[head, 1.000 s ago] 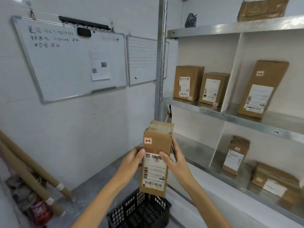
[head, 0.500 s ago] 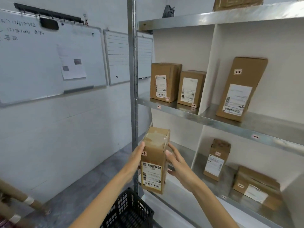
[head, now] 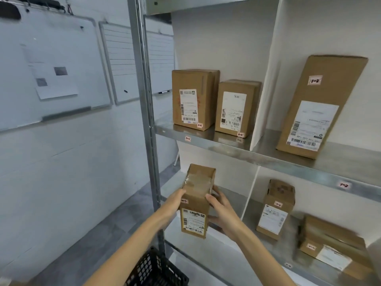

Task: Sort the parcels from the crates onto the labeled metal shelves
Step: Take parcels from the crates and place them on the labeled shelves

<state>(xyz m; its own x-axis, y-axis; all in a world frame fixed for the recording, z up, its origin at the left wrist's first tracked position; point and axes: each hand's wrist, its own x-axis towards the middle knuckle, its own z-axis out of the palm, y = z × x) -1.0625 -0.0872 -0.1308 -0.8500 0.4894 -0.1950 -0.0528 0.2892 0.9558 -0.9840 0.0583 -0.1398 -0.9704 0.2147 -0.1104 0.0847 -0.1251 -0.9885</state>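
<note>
- While standing upright at the lower shelf's left end, the parcel is being clasped from both sides.
- Left hand's grip is holding its left side; right hand's grip is holding its right.

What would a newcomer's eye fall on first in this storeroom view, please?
Most likely the small parcel held upright between the left hand and right hand, before the left bay of the lower shelf. Next, the tall parcel tagged 1-2 on the upper shelf, right of the white divider.
</note>
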